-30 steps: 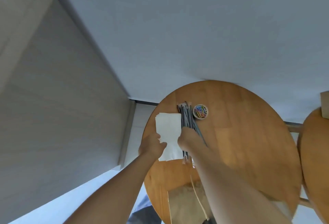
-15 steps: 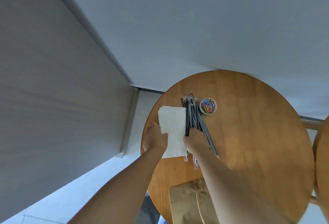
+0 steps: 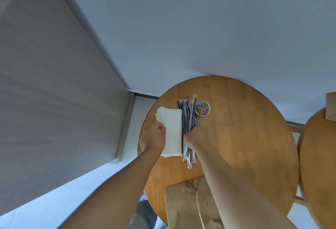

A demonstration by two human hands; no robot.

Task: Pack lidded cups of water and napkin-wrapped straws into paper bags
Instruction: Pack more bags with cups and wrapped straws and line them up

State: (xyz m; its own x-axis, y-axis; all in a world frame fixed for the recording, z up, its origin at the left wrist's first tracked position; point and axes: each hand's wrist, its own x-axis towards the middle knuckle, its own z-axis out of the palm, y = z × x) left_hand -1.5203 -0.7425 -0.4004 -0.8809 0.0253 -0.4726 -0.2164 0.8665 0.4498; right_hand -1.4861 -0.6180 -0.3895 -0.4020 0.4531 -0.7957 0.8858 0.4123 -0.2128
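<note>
Napkins (image 3: 171, 128) are pinched at their left edge by the left hand (image 3: 153, 137). Straws (image 3: 189, 114), just right of the napkins, are gripped under the curled right hand (image 3: 194, 136). Paper bag (image 3: 183, 205) is noted bodyward of both hands, on the table (image 3: 245, 138).

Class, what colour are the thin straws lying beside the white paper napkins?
The thin straws are black; the head view shows this best.
</note>
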